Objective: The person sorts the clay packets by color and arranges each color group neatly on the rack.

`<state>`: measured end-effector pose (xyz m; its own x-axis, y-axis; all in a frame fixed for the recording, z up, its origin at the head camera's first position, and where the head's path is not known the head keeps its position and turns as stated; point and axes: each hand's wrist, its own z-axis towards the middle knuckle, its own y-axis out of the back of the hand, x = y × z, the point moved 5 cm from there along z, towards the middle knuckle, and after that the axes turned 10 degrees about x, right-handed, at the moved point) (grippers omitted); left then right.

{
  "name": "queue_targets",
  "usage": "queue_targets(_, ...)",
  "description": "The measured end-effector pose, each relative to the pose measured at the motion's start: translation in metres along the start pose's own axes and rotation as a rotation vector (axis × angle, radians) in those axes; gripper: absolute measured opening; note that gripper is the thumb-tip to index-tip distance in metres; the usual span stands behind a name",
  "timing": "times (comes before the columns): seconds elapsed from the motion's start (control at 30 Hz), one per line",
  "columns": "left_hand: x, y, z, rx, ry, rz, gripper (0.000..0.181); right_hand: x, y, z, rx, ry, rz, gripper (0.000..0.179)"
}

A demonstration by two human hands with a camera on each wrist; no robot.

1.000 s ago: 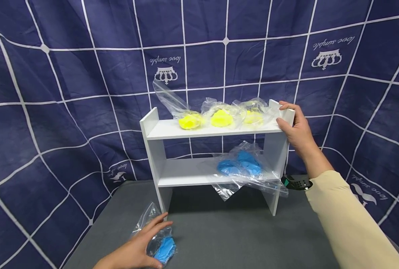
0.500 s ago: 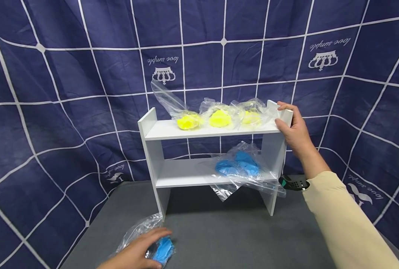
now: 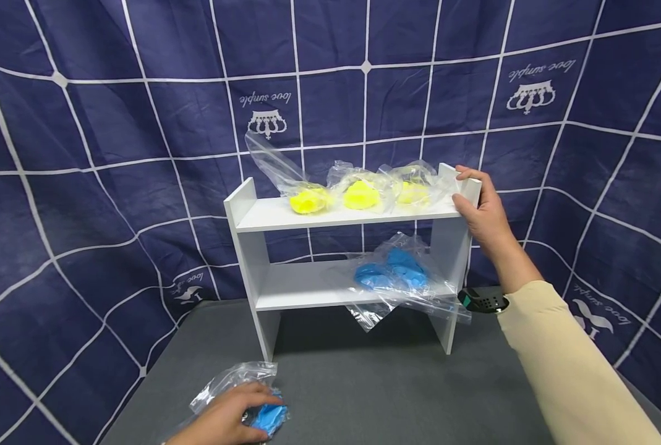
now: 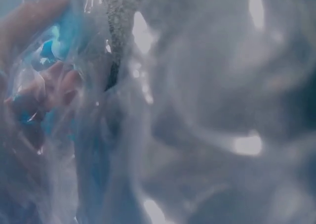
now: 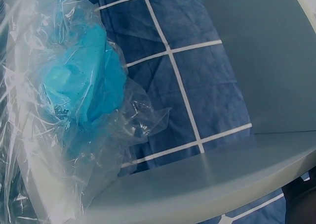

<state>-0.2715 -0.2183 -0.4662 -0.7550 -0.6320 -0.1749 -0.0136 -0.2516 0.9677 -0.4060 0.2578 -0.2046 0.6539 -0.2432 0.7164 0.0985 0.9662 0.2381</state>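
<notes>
At the lower left of the head view, my left hand pinches a clear zip bag with a blue lump lying on the grey table. The bag's loose plastic spreads behind the hand. The left wrist view is mostly blurred plastic, with the fingers and some blue at its upper left. My right hand grips the top of the right side panel of a white two-tier shelf. Two bagged blue lumps lie on the lower tier, to the right; one blue lump shows in the right wrist view.
On the upper tier stand three bagged yellow lumps in a row. Loose plastic hangs over the lower tier's front edge. A navy curtain with white lines closes off the back and sides. The grey tabletop extends before the shelf.
My left fingers have lowered and closed on the blue lump in its bag, and the bag's loose plastic has folded down. The right hand stays on the shelf. The view has shifted slightly.
</notes>
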Motion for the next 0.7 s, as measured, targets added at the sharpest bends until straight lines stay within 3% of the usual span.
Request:
queue_targets(0.5,0.003,0.003,-0.001,-0.007,-0.021,-0.11,0.047,-0.002,-0.001,0.0,-0.011,0.018,0.011,0.034)
queue_targets(0.63,0.0,0.008,0.002,0.034,0.041,-0.207,0.047,-0.002,-0.001,0.001,-0.009,0.021,0.022,0.034)
queue_targets(0.7,-0.003,0.013,0.005,0.021,0.062,-0.245,0.047,-0.002,-0.001,0.001,-0.01,0.016,0.018,0.034)
